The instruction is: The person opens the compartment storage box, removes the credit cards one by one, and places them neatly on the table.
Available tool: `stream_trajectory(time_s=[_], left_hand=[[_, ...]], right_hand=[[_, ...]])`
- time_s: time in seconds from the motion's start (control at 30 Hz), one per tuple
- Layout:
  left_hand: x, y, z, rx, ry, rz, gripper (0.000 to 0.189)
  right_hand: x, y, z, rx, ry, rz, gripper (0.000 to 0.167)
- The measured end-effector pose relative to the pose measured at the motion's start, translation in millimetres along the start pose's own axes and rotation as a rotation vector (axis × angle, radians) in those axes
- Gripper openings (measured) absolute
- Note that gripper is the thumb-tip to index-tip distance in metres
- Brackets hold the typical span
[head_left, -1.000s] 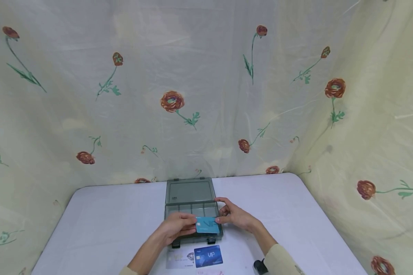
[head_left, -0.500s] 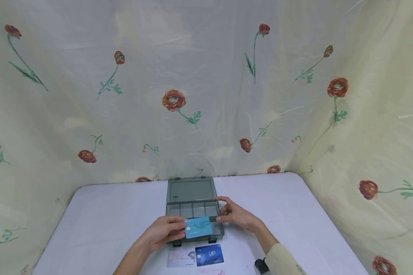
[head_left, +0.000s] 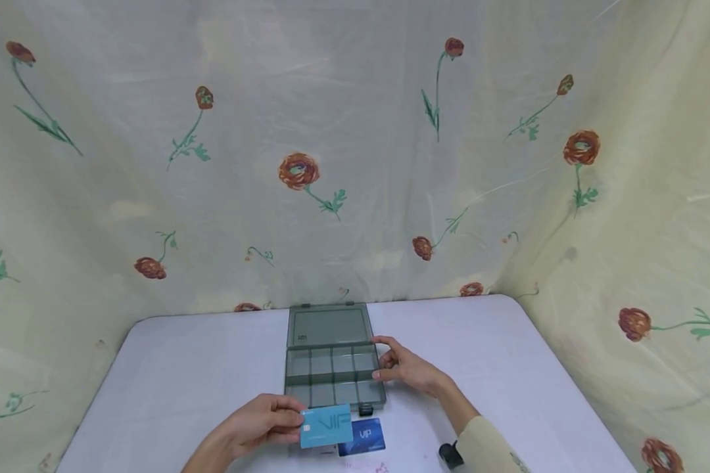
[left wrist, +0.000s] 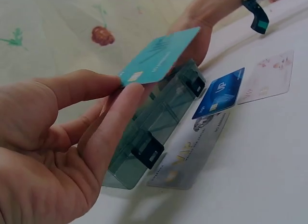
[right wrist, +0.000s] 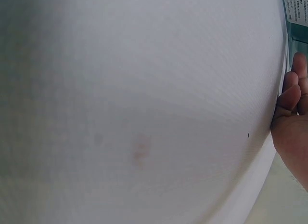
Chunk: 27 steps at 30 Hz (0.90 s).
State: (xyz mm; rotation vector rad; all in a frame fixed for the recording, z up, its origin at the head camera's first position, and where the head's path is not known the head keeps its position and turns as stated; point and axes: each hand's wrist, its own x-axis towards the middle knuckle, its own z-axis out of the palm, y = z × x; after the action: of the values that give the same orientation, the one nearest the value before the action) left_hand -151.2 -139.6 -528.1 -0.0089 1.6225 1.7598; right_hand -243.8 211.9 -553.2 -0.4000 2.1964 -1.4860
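My left hand (head_left: 266, 420) pinches a teal VIP card (head_left: 327, 426) between thumb and fingers, in front of the box and above the table. In the left wrist view the teal card (left wrist: 161, 58) is tilted. A grey-green plastic compartment box (head_left: 334, 377) lies with its lid (head_left: 330, 328) folded back; its compartments hold nothing I can see. My right hand (head_left: 411, 369) holds the box's right edge, index finger at the hinge corner and thumb on the rim. A blue VIP card (head_left: 368, 438) lies on the table, partly behind the teal one.
A silver VIP card (left wrist: 190, 156) and a pale pink card (left wrist: 269, 77) lie flat near the blue one. Two dark latches, one a front latch (head_left: 365, 410), stick out from the box. A dark object (head_left: 451, 454) sits by the right sleeve. Flowered cloth hangs behind the white table (head_left: 213, 355).
My left hand has drawn the teal card out from over the box, toward me and to the left, uncovering the front compartments. The right hand stays at the box's edge.
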Motion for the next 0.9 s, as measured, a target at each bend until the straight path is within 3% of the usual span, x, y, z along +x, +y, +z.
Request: stream_trajectory(time_s=[0.2, 0.33, 0.9], left_hand=[[-10.1, -5.5, -3.0, 0.164, -0.007, -0.046, 0.025], [-15.9, -11.1, -6.5, 0.268, 0.005, -0.03, 0.022], [-30.8, -21.5, -7.7, 0.45, 0.05, -0.087, 0.004]], right_hand=[[-0.3, -1.5, -0.4, 0.005, 0.0, -0.003, 0.078], [0.0, -1.5, 0.0, -0.002, 0.006, 0.003, 0.079], [-0.1, -0.9, 0.5, -0.003, 0.009, 0.003, 0.079]])
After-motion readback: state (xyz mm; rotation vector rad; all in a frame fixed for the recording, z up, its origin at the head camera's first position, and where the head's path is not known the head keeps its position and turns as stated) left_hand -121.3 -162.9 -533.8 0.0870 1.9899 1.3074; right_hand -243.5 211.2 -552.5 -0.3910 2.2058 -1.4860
